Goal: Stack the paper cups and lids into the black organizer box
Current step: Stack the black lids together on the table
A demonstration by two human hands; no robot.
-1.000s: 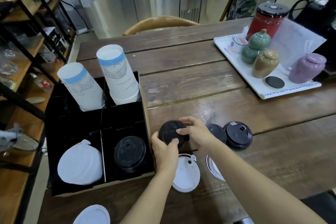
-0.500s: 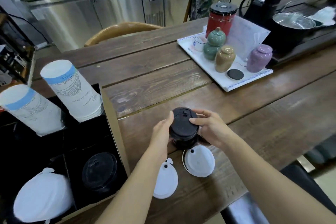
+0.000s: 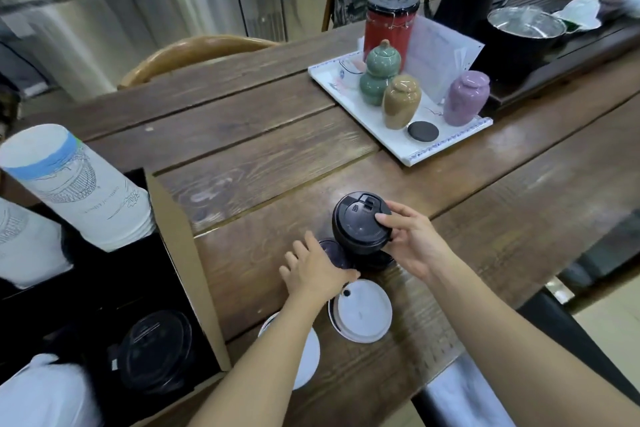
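Item: stack of black lids, lifted and tilted above the worktop, held by the right hand, whose grip pinches the stack's rim between thumb on top and fingers beneath. Risk: the pinch sits on one edge only, so the lower lids may slip out and scatter. Item: single black lid lying on the worktop, the left hand flat over it, grip spread and pressing down, not closed on anything; a fumbled pickup may push it against the white lid just beside. Item: second white lid, partly hidden under the left forearm near the worktop's edge; a sweep of the arm may knock it off. Destination: black organizer box at left, one compartment already holding black lids, paper cups leaning behind; a careless carry may clip the box wall.
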